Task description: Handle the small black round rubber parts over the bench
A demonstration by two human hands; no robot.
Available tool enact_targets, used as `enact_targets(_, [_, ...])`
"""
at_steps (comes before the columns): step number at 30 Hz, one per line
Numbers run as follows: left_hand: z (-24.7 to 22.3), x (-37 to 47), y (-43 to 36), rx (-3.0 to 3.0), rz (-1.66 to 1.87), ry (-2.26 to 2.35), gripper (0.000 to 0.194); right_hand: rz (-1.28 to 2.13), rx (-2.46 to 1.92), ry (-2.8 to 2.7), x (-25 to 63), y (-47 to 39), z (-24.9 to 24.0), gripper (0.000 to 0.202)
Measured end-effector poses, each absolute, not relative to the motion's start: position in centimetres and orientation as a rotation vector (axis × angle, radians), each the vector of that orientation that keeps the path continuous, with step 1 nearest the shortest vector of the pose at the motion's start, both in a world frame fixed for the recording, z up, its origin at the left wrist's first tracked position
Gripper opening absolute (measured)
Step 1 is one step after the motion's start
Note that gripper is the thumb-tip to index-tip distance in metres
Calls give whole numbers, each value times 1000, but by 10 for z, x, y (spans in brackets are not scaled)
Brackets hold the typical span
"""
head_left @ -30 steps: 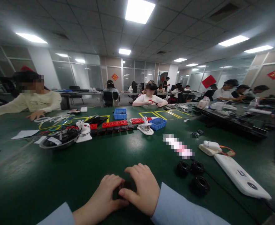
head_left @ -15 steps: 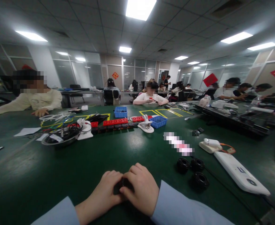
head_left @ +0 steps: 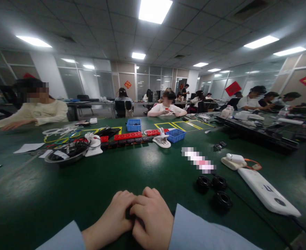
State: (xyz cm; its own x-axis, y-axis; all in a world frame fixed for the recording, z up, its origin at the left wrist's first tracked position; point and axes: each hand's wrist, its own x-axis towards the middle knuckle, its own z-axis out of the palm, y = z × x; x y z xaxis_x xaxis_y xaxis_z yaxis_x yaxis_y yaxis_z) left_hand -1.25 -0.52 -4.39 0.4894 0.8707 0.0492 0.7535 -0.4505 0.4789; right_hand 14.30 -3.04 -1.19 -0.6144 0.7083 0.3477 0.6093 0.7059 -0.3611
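Low in the middle of the view, my left hand [head_left: 117, 214] and my right hand [head_left: 153, 217] meet over the green table [head_left: 90, 194]. Both have curled fingers, and the fingertips of the two touch. Something dark shows in the small gap between them, too hidden to name. To the right of my right hand lie three black rings [head_left: 222, 200], with a black cable running beside them.
A white device [head_left: 269, 192] and a small white case [head_left: 233, 161] lie at the right. Farther back are a metal bowl [head_left: 66, 159], a white clamp stand [head_left: 162, 139], red sockets [head_left: 128, 136] and a blue bin [head_left: 176, 135]. People sit around the tables.
My hands have moved slightly down, and the fingers of my right hand have shifted over the gap. At the left, a person's hand has slid farther left along the table.
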Motion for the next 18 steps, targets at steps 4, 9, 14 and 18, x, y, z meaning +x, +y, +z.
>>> enact_targets(4, [-48,-14,-5,2339,455,1315,15,242,-944,-2483,140,-31,-19,9])
enact_targets(9, [-47,-14,-5,2349,474,1301,8,225,-899,-2549,139,-31,-20,9])
enact_targets(14, [-41,-13,-5,2307,471,1334,3,171,-887,-2575,140,-30,-22,11])
enact_targets(18, [-40,-13,-7,2293,466,1350,8,122,-902,-2553,141,-29,-24,17])
